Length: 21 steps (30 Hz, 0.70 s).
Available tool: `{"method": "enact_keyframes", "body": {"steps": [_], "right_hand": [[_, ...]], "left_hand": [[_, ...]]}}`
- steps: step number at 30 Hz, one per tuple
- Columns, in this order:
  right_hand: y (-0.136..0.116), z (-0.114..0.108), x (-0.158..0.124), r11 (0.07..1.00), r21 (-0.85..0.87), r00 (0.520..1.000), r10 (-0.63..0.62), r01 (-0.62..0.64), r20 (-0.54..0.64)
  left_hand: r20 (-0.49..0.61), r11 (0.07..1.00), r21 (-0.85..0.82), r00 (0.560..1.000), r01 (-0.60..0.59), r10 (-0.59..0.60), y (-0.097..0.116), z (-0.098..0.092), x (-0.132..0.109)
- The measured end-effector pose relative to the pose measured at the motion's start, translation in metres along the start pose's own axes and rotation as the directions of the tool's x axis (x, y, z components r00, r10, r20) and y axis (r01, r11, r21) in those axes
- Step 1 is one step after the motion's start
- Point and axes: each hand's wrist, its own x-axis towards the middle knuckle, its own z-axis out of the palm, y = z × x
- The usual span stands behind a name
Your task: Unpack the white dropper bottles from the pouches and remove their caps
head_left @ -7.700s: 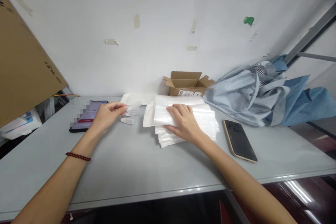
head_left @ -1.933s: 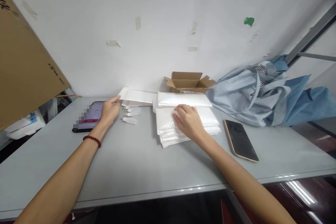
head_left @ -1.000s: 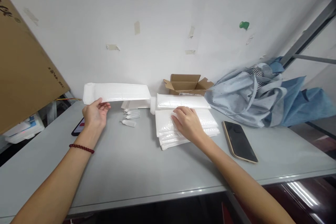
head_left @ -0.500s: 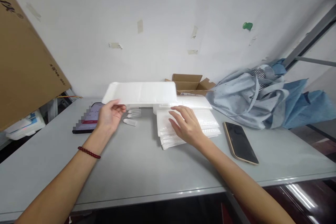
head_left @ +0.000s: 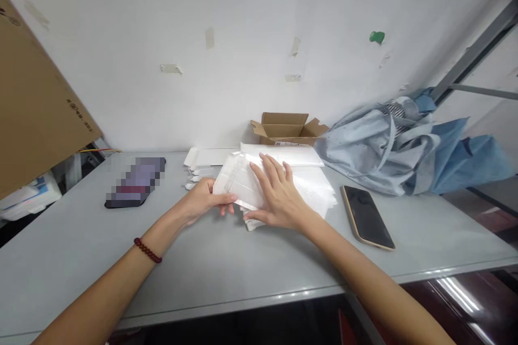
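A stack of white bubble mailers (head_left: 311,191) lies in the middle of the grey table (head_left: 210,259). My left hand (head_left: 202,200) is closed on the left edge of one white mailer (head_left: 237,183), which rests across the stack's near left corner. My right hand (head_left: 275,194) lies flat on that mailer with its fingers stretched out and apart. Several small white bottles (head_left: 194,175) lie just behind my left hand, partly hidden by it. Another white mailer (head_left: 206,156) lies behind them near the wall.
A dark phone (head_left: 135,188) lies at the left and a second phone (head_left: 367,216) in a tan case at the right. A small open cardboard box (head_left: 288,128) stands by the wall. Blue fabric (head_left: 404,143) is heaped at the right. A large cardboard sheet (head_left: 32,102) leans at left.
My left hand has carried the white mailer from up in the air down and to the right onto the stack. My right hand has lifted off the stack and come down flat on top of it.
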Motion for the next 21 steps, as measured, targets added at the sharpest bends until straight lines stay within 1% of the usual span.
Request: {"method": "enact_keyframes", "body": {"steps": [4, 6, 9, 12, 17, 21], "right_hand": [[-0.0026, -0.0006, -0.0006, 1.000, -0.016, 1.000, 0.016, -0.016, 0.002], [-0.0026, -0.0016, -0.0002, 1.000, -0.018, 1.000, 0.006, -0.006, -0.014], [-0.0016, -0.0026, 0.0004, 1.000, -0.025, 0.999, -0.015, 0.014, -0.039], [-0.0011, -0.0030, 0.0003, 0.999, -0.033, 0.998, -0.037, 0.036, -0.055], [-0.0024, -0.0042, -0.0001, 0.996, -0.011, 0.993, -0.084, 0.083, -0.078], [-0.0050, -0.0033, 0.0002, 0.993, 0.023, 0.984, -0.111, 0.115, -0.136]], "left_hand": [[0.035, 1.000, -0.016, 0.999, 0.023, -0.023, 0.0000, 0.0012, 0.0001], [0.024, 0.999, -0.042, 1.000, 0.011, -0.010, 0.0006, 0.0006, 0.0002], [-0.087, 0.997, -0.072, 0.996, -0.035, 0.028, 0.0017, -0.0005, 0.0009], [-0.183, 0.996, -0.078, 0.983, -0.038, 0.023, 0.0023, 0.0002, 0.0017], [-0.275, 0.992, -0.112, 0.961, -0.060, 0.027, 0.0009, 0.0039, 0.0033], [-0.335, 0.995, -0.095, 0.942, -0.027, -0.007, -0.0042, 0.0015, 0.0050]]}}
